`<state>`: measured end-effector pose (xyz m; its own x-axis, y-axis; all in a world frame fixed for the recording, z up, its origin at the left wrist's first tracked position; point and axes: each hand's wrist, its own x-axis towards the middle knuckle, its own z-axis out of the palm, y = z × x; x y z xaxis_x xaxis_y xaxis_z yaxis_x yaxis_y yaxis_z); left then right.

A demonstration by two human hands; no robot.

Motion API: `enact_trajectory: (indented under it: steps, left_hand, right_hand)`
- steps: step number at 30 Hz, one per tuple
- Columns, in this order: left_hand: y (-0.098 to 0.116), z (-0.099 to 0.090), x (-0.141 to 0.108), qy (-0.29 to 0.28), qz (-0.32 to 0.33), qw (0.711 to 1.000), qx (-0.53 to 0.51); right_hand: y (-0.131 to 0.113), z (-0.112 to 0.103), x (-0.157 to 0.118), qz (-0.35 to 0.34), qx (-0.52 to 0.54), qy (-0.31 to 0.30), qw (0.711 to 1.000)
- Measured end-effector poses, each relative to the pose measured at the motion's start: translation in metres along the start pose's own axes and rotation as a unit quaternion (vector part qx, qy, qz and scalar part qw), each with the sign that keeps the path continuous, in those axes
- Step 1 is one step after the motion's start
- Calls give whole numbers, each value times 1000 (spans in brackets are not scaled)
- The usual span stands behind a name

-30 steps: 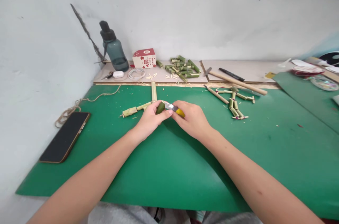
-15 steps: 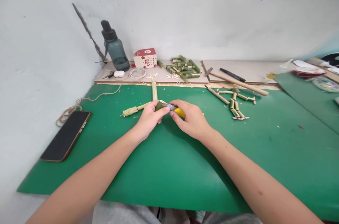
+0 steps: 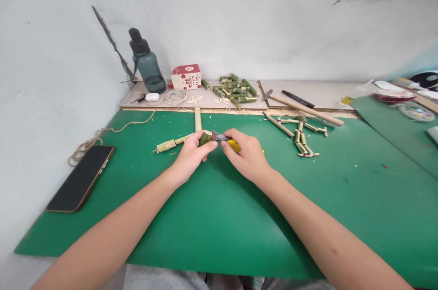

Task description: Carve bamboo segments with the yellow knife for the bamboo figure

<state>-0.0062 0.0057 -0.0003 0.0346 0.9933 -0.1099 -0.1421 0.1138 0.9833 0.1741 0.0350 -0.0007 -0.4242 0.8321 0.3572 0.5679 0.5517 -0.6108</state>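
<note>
Above the green mat, my left hand grips a short green bamboo piece, its cut end showing past the thumb. My right hand is closed around a yellow utility knife. The grey blade end points left at the bamboo, close by its cut end; whether it touches I cannot tell. Behind my left hand, a pale bamboo stick stands out on the mat, and a jointed bamboo length lies to its left. A small jointed bamboo figure lies right of my hands.
Cut bamboo pieces are heaped on the back board, beside a red-and-white box and a bottle. A hammer, black marker and thin wooden-handled tool lie right. A phone and twine are left.
The bamboo piece has tilted more upright in my left hand, and the blade has turned a little at its end. Both hands keep their grips, and the whole view has shifted slightly.
</note>
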Motion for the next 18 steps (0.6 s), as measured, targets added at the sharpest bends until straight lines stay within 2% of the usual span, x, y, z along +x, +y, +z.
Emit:
enact_trajectory:
  steps: [4,12,18]
  left_hand:
    - [-1,0,0,1,-1,1000,24]
    - [-2,0,1,-8,1,999,32]
    - [-1,0,1,12,-1,1000,4]
  right_hand:
    - [3,0,-1,-14,20,29,999]
    - [7,2,1,-27,27,41,998]
    - [19,1,5,24,46,68,996]
